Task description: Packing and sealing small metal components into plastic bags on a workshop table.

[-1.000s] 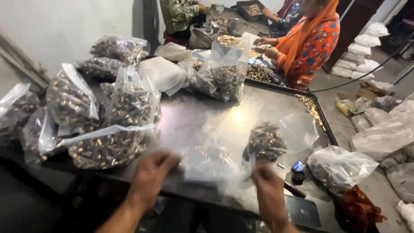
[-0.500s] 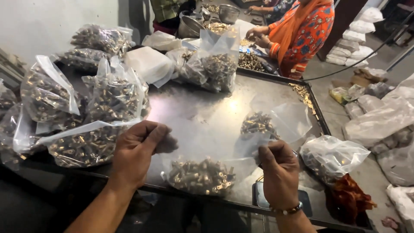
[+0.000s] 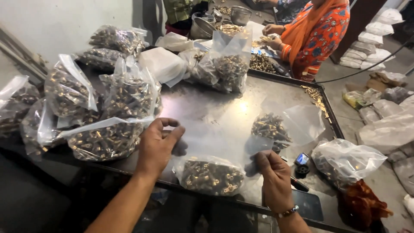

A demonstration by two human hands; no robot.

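- Clear plastic: a bag [image 3: 211, 174] of small brass parts lies at the near edge of the steel table [image 3: 215, 114], its load settled low, its open top stretched up and flat between both hands; a second ago this bag was a blur in mid-air, half a second ago it had landed.
- The left hand [image 3: 157, 144] pinches the bag's top left corner, thumb and fingers clamped on the film; the right hand [image 3: 271, 174] pinches the top right corner likewise; both have moved apart, so the mouth now reads as pulled taut.
- Just beyond, right of centre, a second bag [image 3: 276, 127] lies slack, part filled.
- Left, a heap of filled bags [image 3: 108, 108].
- Far side: another person in an orange garment [image 3: 317, 32] bends over loose parts.
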